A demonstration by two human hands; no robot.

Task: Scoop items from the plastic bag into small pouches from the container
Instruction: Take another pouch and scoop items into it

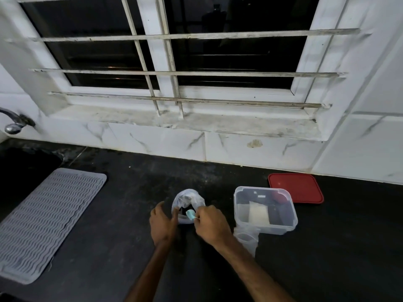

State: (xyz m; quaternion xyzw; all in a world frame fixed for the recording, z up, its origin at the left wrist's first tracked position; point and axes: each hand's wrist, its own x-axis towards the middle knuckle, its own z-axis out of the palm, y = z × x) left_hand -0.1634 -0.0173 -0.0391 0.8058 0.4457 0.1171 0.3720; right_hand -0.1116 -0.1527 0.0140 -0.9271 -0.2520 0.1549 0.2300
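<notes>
A clear plastic bag stands open on the black counter, with dark contents inside. My left hand holds the bag's left edge. My right hand is closed on a small light-blue scoop whose bowl sits at the bag's mouth. To the right stands a clear square container with a pale pouch inside it. Another clear small pouch lies on the counter in front of the container, partly behind my right forearm.
The container's red lid lies flat behind it near the tiled wall. A grey ribbed drying mat covers the counter at the left. A tap sticks out at the far left, and a barred window rises above the counter.
</notes>
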